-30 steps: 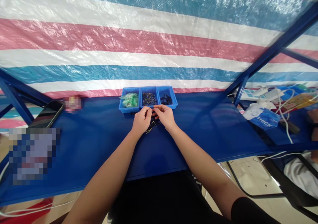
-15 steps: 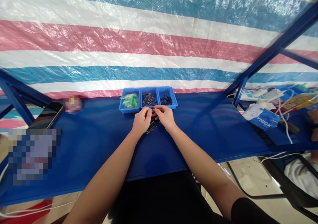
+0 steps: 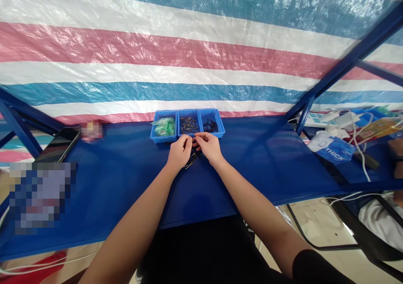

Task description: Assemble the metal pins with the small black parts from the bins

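My left hand (image 3: pixel 180 150) and my right hand (image 3: pixel 208 148) meet fingertip to fingertip just in front of three joined blue bins. Both are closed in a pinch; whatever sits between the fingers is too small and too covered to name. Below them on the table lies a small pile of thin dark and brass-coloured screw-like pieces (image 3: pixel 190 162). The left bin (image 3: pixel 163 140) has green and clear plastic bags (image 3: pixel 165 127) in it. Similar screw-like pieces (image 3: pixel 188 125) fill the middle bin, and small black parts (image 3: pixel 210 125) lie in the right one.
The blue table (image 3: pixel 126 183) backs onto a striped plastic sheet (image 3: pixel 189 57). A black phone-like slab (image 3: pixel 58 144) lies at the left. Beyond a blue metal post (image 3: pixel 315 88) at the right are a blue-white package (image 3: pixel 333 147), cables and part of another person's arm (image 3: pixel 398 156).
Almost nothing differs. The view has shifted very slightly, and my two hands stay pinched together in the same spot.
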`<state>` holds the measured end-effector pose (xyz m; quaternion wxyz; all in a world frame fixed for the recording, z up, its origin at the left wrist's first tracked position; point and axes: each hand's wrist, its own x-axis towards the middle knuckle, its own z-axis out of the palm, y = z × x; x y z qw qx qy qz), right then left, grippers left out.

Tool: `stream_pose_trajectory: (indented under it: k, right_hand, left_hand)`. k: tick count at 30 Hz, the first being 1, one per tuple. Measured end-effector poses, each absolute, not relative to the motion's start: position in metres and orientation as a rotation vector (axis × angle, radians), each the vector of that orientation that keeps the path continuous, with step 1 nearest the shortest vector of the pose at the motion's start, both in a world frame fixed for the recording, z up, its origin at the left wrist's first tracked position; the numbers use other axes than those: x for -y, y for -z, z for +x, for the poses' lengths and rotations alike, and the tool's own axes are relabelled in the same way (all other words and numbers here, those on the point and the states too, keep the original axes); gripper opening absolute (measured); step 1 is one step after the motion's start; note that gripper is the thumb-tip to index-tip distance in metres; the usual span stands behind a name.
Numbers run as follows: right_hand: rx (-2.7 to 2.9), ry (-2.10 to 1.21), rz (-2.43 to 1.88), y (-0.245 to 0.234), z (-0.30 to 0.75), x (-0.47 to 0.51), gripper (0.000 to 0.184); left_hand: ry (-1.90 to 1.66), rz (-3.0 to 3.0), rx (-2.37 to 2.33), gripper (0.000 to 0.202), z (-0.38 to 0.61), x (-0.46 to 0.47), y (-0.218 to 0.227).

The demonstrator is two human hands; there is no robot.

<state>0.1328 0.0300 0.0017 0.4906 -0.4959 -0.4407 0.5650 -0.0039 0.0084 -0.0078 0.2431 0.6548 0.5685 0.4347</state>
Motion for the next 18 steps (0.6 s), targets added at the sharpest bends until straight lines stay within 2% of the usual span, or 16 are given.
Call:
stream_pose_trajectory:
  k: [18]
  right_hand:
    - [1.152, -1.402, -1.19, 0.0053, 0.1315, -0.0297, 0.024]
  left_hand:
    - [-1.18, 1.79, -1.558, 0.033, -0.0039, -0.0088, 0.0078]
